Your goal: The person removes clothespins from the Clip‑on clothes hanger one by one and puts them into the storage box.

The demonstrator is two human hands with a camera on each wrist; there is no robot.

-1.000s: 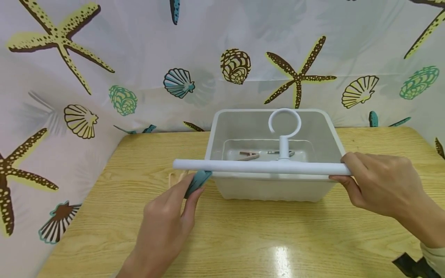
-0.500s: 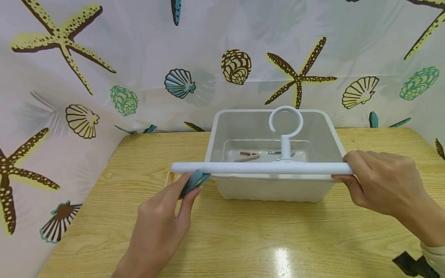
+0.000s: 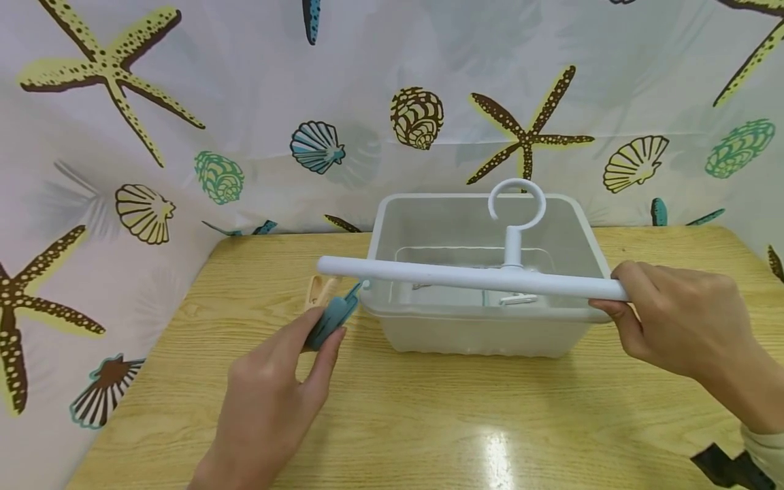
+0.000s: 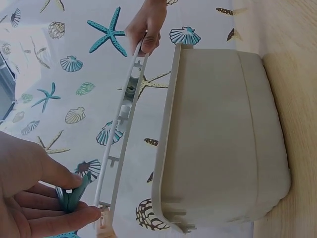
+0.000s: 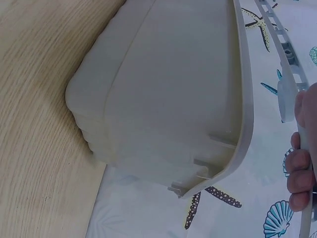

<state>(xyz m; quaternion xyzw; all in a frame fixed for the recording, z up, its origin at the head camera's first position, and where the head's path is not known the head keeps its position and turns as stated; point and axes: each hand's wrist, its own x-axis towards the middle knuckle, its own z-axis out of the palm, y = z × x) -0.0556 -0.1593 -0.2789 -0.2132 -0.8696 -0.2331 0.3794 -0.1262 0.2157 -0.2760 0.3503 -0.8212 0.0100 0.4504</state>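
Note:
A teal clothespin [image 3: 333, 320] is pinched between the thumb and fingers of my left hand [image 3: 269, 381]. Its tip lies just below the underside of a white plastic hanger [image 3: 441, 274], close to the left end; the left wrist view shows a small gap between them. At the hanger's right end, my right hand [image 3: 680, 320] grips the bar with thumb below and fingers over it. The hanger is held above the bin, ring hook up, left end slightly raised. A beige clothespin [image 3: 316, 292] sits at the hanger's left end, partly hidden behind it.
Under the hanger a white plastic bin [image 3: 471, 333] stands on the wooden table [image 3: 429, 415]. Several clothespins lie inside, including a white one [image 3: 518, 299]; the bar partly covers the others. A curtain [image 3: 367, 54] printed with shells and starfish hangs behind and at the sides.
The hanger's left end has risen and the hook has shifted right. My left hand has drawn down and left, so the teal clothespin no longer overlaps the bar.

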